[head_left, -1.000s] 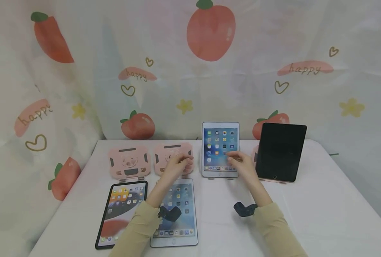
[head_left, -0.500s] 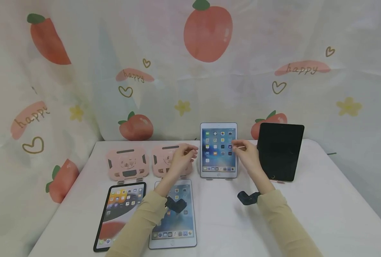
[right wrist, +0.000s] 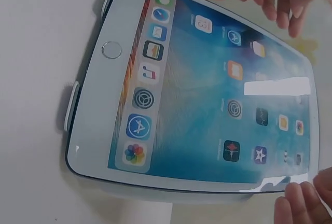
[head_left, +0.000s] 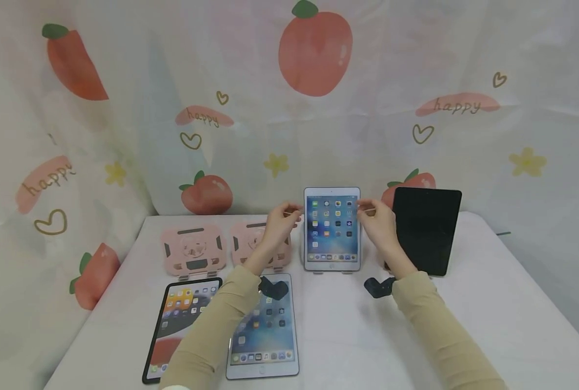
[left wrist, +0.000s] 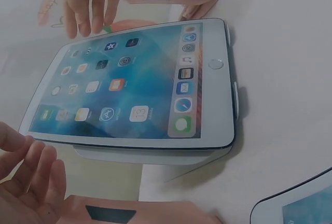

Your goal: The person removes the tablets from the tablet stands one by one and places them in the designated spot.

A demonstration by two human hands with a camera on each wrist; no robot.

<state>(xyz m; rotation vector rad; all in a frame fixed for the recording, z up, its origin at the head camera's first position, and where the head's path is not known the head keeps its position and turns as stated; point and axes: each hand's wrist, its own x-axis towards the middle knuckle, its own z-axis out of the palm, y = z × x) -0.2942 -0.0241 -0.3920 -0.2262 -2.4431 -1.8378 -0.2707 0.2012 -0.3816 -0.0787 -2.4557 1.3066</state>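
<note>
A white-framed tablet (head_left: 332, 230) with a lit home screen leans upright on a white stand (left wrist: 148, 155), whose small lip tabs hold its lower edge. My left hand (head_left: 281, 222) is at the tablet's left edge, thumb and forefinger close together by the frame. On the opposite side, my right hand (head_left: 379, 223) has its fingertips at the right edge. In the wrist views both hands' fingers look loosely bent near the upper corners. Whether the fingertips press on the frame cannot be made out. Most of the stand is hidden behind the tablet.
Two pink stands (head_left: 194, 249) stand at the left. In front lie a black-framed tablet (head_left: 177, 309) and another white-framed tablet (head_left: 265, 330), partly under my left sleeve. A dark-screened tablet (head_left: 428, 230) leans upright at the right. A fruit-patterned curtain (head_left: 250, 135) hangs behind the table (head_left: 338, 336).
My right hand has moved from in front of the screen to the tablet's right edge and higher. My left hand has moved up and right to the left edge. The tablet looks unmoved.
</note>
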